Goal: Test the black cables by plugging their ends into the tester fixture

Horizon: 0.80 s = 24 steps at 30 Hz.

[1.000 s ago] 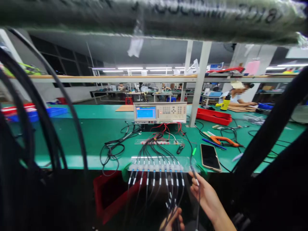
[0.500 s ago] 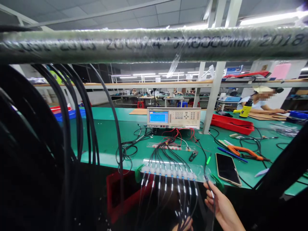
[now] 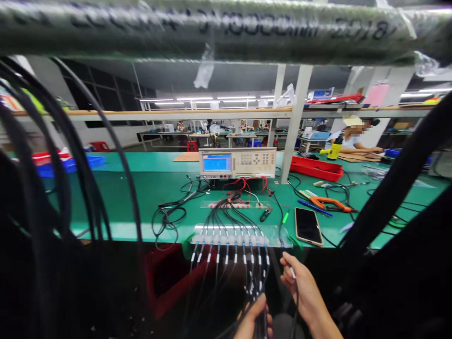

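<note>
My left hand [image 3: 254,316] is closed around a bundle of thin black cables [image 3: 260,325] below the bench edge. Several of these cables run up to a clear test fixture [image 3: 231,239], where their blue-tipped ends sit in a row of white connectors. Just right of the bundle, my right hand [image 3: 298,278] grips one black cable [image 3: 296,296] with a white label on it. Its fingertips are a little below a lead end [image 3: 281,241] at the fixture's right side. The cable's tip is hidden by the fingers.
A bench tester [image 3: 237,163] with a lit screen stands behind the fixture. A phone [image 3: 308,227], orange-handled pliers [image 3: 330,204] and a red tray [image 3: 316,168] lie to the right. Black cables [image 3: 123,160] hang at left under a metal pipe [image 3: 212,33]. Another person sits at far right.
The view has shifted, so the bench appears farther left and higher. My right hand has drawn slightly down from the lead end at the fixture. My left hand shows more, still around the bundle.
</note>
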Motion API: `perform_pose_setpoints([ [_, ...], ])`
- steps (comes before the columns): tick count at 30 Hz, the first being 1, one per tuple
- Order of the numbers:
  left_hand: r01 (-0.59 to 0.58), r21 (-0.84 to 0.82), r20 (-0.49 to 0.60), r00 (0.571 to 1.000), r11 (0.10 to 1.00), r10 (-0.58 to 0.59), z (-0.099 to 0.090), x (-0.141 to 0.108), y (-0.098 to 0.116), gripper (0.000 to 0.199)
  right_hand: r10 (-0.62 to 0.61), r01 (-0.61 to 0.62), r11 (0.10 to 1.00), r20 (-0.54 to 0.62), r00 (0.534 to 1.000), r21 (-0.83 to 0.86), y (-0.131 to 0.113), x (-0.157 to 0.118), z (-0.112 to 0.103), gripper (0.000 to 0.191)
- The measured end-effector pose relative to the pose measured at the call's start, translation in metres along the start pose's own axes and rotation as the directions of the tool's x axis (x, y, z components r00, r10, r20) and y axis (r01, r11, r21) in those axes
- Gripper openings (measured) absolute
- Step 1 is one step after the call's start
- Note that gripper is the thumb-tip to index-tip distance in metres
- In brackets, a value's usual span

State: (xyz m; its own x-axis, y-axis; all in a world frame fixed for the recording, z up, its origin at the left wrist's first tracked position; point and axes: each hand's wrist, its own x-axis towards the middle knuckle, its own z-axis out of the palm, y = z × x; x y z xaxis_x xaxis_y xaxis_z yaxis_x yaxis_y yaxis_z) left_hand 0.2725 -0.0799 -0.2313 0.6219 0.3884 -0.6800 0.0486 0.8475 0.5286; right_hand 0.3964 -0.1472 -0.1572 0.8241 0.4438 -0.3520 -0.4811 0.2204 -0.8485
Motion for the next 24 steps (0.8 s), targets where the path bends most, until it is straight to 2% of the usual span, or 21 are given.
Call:
perform_pose_setpoints([
  [3,-0.016,0.078,0.024,1.0,0.997,0.014,0.003,-0.011,0.002,0.028,0.016,-0.015,0.999,0.041,0.999,-0.028,0.018,-0.016,-0.011,0.045],
  [6,-0.037,0.167,0.094,0.995,0.985,0.021,0.003,-0.022,0.004,0.026,0.128,-0.129,0.991,0.03,0.991,0.044,0.037,-0.023,-0.021,0.047],
  [8,-0.053,0.206,0.131,0.991,0.977,0.026,0.003,-0.027,0.005,0.03,0.157,-0.161,0.982,0.045,0.987,0.098,0.044,-0.026,-0.024,0.047],
  [11,-0.08,0.238,0.162,0.986,0.968,0.042,0.002,-0.03,0.007,0.041,0.119,-0.126,0.988,0.085,0.989,0.093,0.044,-0.028,-0.022,0.052],
  [15,-0.101,0.255,0.193,0.98,0.962,0.052,0.002,-0.031,0.007,0.053,0.055,-0.053,0.998,0.08,0.995,-0.025,0.037,-0.028,-0.015,0.056],
  [21,-0.115,0.226,0.196,0.978,0.967,0.07,0.001,-0.034,0.006,0.056,0.017,-0.009,0.997,0.102,0.995,-0.071,0.038,-0.022,-0.008,0.053],
  [24,-0.09,0.167,0.159,0.985,0.982,0.064,0.001,-0.035,0.007,0.049,-0.008,0.015,0.998,0.1,0.995,-0.069,0.036,-0.022,-0.005,0.054],
])
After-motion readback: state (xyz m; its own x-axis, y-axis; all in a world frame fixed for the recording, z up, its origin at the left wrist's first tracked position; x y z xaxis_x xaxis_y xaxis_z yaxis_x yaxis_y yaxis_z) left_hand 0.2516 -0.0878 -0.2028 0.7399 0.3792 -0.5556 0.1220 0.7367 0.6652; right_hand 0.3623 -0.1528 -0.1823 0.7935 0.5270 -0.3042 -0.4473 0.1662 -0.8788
